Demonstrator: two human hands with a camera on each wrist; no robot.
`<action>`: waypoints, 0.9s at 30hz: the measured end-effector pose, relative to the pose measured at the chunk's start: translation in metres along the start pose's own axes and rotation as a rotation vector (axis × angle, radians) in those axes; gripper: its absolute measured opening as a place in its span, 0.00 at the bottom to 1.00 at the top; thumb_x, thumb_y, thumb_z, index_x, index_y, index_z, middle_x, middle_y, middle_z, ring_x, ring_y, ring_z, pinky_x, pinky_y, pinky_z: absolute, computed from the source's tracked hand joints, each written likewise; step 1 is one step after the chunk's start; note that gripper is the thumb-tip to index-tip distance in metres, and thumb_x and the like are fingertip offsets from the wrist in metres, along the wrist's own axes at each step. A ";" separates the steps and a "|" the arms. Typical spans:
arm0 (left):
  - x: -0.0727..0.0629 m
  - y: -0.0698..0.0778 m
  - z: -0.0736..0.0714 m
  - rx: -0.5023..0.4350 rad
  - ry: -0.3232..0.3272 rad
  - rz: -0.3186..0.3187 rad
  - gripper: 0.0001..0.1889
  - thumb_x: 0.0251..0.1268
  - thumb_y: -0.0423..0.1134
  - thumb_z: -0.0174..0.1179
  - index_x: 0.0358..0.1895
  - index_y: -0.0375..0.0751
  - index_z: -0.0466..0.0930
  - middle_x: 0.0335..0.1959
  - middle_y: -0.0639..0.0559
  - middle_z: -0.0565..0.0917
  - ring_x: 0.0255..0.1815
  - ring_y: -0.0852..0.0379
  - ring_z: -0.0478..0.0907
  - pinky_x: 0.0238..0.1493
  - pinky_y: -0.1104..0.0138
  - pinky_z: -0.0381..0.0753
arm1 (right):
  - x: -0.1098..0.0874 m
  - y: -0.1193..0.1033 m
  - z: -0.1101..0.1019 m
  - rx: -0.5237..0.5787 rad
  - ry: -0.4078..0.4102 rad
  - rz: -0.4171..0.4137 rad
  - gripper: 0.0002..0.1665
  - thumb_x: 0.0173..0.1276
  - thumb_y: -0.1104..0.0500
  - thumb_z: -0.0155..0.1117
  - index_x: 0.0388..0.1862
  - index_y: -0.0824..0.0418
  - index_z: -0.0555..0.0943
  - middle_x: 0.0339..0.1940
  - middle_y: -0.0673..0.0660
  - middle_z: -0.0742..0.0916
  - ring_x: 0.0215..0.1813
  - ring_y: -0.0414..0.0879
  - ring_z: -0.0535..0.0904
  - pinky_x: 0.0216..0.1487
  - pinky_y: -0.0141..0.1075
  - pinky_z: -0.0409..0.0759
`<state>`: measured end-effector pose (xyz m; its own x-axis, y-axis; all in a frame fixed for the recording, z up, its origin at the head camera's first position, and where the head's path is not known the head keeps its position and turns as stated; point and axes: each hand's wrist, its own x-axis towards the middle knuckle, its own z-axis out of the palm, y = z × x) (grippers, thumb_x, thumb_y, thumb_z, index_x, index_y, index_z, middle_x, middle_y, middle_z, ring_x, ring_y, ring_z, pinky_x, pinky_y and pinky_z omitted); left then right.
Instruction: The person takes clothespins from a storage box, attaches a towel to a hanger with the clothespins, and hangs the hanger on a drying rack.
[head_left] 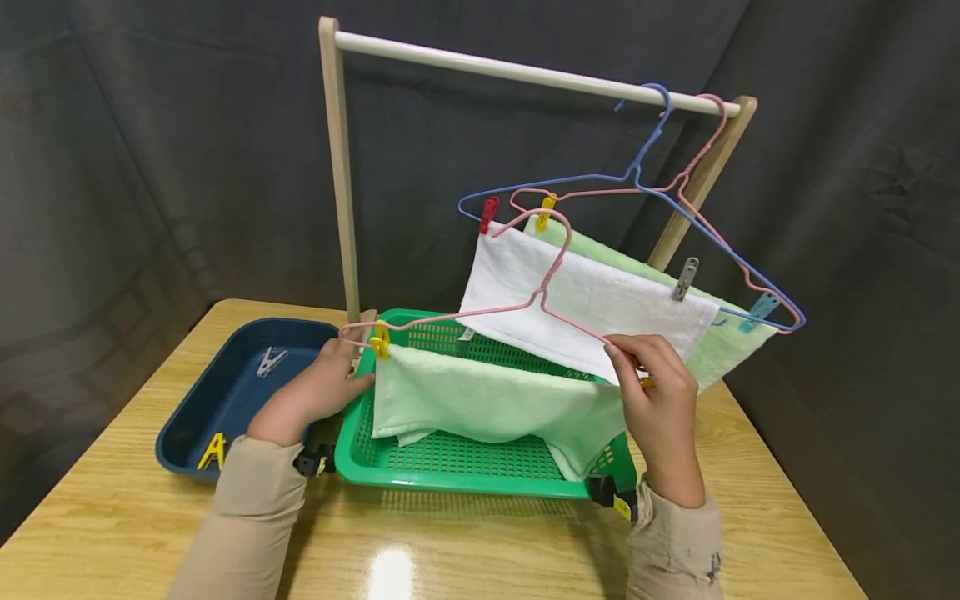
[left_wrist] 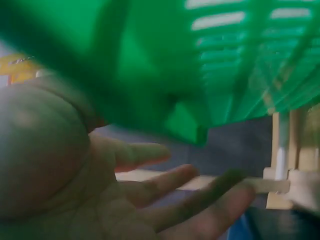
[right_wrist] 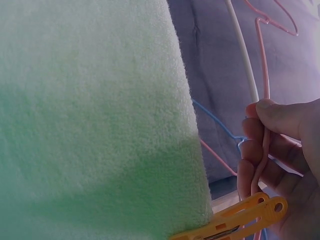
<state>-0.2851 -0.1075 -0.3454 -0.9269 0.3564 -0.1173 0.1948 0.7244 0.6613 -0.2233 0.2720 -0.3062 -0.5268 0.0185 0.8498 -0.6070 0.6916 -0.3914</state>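
Observation:
My right hand (head_left: 662,396) pinches the right arm of a pink wire hanger (head_left: 495,311) between thumb and fingers. From that hanger a light green towel (head_left: 480,396) hangs over the green basket (head_left: 457,478). A yellow clothespin (head_left: 380,340) grips its left corner, and a second yellow clothespin (right_wrist: 232,222) shows at the other corner, beside my right fingers. My left hand (head_left: 318,387) is at the basket's left side, near the hanger's left end. The left wrist view shows its fingers (left_wrist: 155,185) spread and extended beneath the basket's rim, holding nothing.
Behind stands a rack with a white rail (head_left: 487,67). On it hang a blue hanger (head_left: 555,179) with a white towel (head_left: 570,283) and another pink hanger (head_left: 701,154) with a green towel (head_left: 720,350). A dark blue tub (head_left: 225,392) at left contains clothespins.

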 end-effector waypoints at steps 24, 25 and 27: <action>0.006 -0.001 0.018 -0.027 -0.072 0.076 0.38 0.80 0.33 0.48 0.80 0.29 0.34 0.81 0.34 0.25 0.80 0.28 0.35 0.71 0.36 0.57 | 0.000 0.000 -0.001 -0.026 -0.023 0.007 0.09 0.63 0.77 0.68 0.40 0.69 0.88 0.33 0.60 0.85 0.38 0.31 0.75 0.36 0.19 0.69; 0.006 -0.001 0.018 -0.025 -0.075 0.073 0.38 0.80 0.32 0.47 0.80 0.28 0.34 0.81 0.34 0.25 0.79 0.28 0.36 0.71 0.36 0.59 | -0.001 0.000 -0.002 -0.025 -0.022 0.010 0.09 0.63 0.77 0.68 0.40 0.69 0.88 0.33 0.60 0.85 0.38 0.31 0.75 0.36 0.19 0.70; 0.005 0.000 0.018 -0.022 -0.079 0.071 0.37 0.79 0.31 0.47 0.80 0.27 0.35 0.81 0.34 0.25 0.79 0.28 0.39 0.70 0.37 0.61 | -0.002 0.000 -0.002 -0.025 -0.017 0.011 0.09 0.63 0.77 0.68 0.40 0.68 0.88 0.33 0.60 0.85 0.38 0.31 0.75 0.35 0.19 0.70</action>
<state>-0.2845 -0.0954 -0.3594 -0.8826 0.4527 -0.1271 0.2512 0.6825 0.6863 -0.2213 0.2735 -0.3076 -0.5436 0.0147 0.8392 -0.5860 0.7092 -0.3920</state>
